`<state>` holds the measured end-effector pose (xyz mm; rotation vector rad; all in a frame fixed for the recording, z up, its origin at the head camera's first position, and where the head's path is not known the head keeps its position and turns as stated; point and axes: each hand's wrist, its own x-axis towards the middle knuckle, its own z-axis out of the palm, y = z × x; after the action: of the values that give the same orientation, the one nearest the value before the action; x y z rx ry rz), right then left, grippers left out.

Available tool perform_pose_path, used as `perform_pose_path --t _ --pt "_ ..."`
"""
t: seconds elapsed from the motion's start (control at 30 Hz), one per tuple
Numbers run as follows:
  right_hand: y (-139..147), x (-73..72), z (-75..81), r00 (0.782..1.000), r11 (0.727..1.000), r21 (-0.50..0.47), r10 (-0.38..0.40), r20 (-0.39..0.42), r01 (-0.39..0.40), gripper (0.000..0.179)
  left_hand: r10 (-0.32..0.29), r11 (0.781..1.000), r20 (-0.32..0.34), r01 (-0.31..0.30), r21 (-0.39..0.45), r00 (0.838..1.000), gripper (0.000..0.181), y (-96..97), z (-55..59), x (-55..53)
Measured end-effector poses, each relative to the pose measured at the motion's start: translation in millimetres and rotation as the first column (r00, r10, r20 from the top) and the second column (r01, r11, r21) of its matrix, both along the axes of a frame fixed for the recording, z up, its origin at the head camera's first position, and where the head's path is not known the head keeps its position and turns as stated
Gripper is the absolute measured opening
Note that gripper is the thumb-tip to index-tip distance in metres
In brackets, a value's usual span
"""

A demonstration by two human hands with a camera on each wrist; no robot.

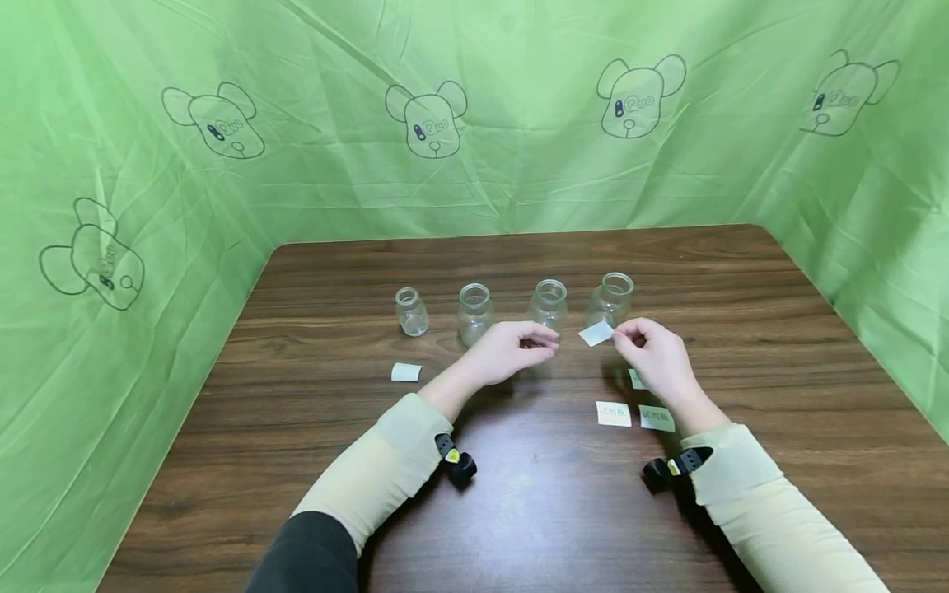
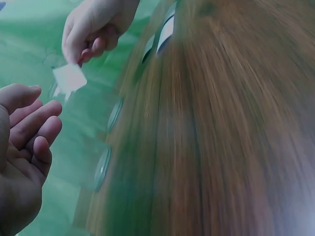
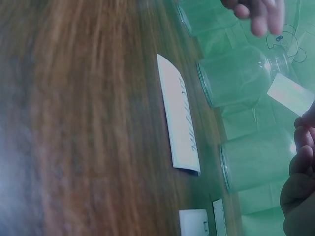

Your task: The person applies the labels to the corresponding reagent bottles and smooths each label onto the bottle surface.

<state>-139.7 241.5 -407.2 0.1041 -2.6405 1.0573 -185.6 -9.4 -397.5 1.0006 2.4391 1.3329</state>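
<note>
Sleeves, pale, reach in from the near edge, the right one [image 1: 778,511] and the left one [image 1: 381,461], each with a black wrist camera at the cuff.

Right hand [image 1: 658,366] pinches a small label [image 1: 596,333] by its right corner, between thumb and forefinger. Left hand [image 1: 506,354] holds nothing; fingers loosely bent, reaching right toward the label, a gap between.

Key relation, as I judge it: label lies just left and slightly far of the right hand, which is nearer; it sits right and a little far of the left fingertips. Its long axis slants from near-left to far-right, free end toward the left hand. It is held above the tabletop [image 1: 534,527], seen against the rightmost jar [image 1: 610,301]; contact with the glass cannot be told.

Label's look: small, rectangular, bluish white, no print discernible on the visible face.

Three more clear jars run leftward, the leftmost jar [image 1: 412,314] smallest. A loose label [image 1: 405,372] lies near it. Two printed slips [image 1: 614,413] lie near side of the right hand.
</note>
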Motion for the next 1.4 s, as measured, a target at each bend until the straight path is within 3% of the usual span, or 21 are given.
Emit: perform_pose_path --t 0.37,0.63,0.9,1.17,1.4 --pt "-2 0.5 0.2 1.000 1.000 -0.014 -0.002 0.002 0.002 0.014 -0.028 0.999 0.061 0.026 0.027 0.998 0.027 38.7 2.9 3.8" --pt "-4 1.4 1.2 1.000 0.999 -0.030 0.024 -0.017 -0.024 0.011 0.038 0.998 0.070 -0.042 0.052 0.997 0.025 51.8 -1.6 2.0" --pt "-5 3.2 -3.8 0.995 0.996 -0.043 0.071 -0.072 -0.074 0.004 0.059 0.995 0.057 -0.063 0.072 0.997 0.025 61.2 -2.9 0.8" --pt "-6 2.9 -6.6 0.987 0.989 -0.067 0.128 -0.096 -0.135 0.010 0.095 0.989 0.080 -0.103 0.103 0.992 0.021 70.5 -4.7 1.1" --pt "-3 3.7 -6.2 0.993 0.994 -0.059 0.090 -0.081 -0.095 0.008 0.164 0.976 0.099 -0.176 0.129 0.981 0.015 74.9 -10.7 0.1"
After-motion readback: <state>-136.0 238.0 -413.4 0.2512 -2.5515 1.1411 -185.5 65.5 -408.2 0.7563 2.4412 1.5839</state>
